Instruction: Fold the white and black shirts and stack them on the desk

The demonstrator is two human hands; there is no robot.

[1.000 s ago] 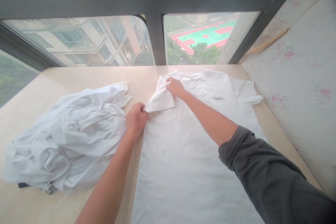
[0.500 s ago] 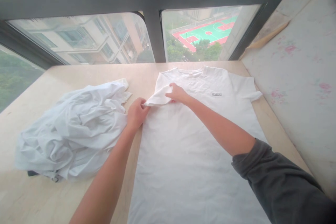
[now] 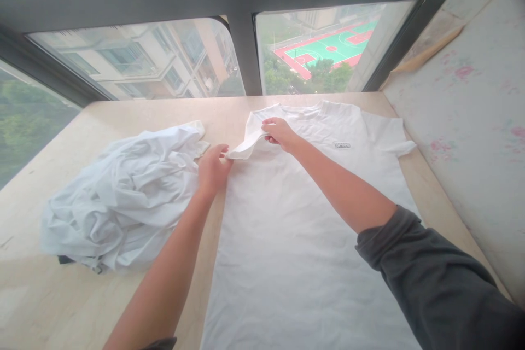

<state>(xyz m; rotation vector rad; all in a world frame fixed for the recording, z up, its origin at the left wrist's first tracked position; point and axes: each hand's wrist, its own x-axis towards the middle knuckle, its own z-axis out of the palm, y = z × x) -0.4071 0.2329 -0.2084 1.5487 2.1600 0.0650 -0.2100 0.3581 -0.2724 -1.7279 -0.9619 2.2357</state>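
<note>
One partly turned-in T-shirt sleeve (image 3: pixel 249 144) is pinched by nearly closed left hand (image 3: pixel 215 169) and right hand (image 3: pixel 280 134); opposite sleeve (image 3: pixel 388 132), rightward, lies unfolded.

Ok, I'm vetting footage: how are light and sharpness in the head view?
Head view throughout: soft, hazy light; white fabric T-shirt shows faint creases; its small rectangular dark print is too blurred to read; smooth beige tabletop carries a pale sheen at lower left.
</note>
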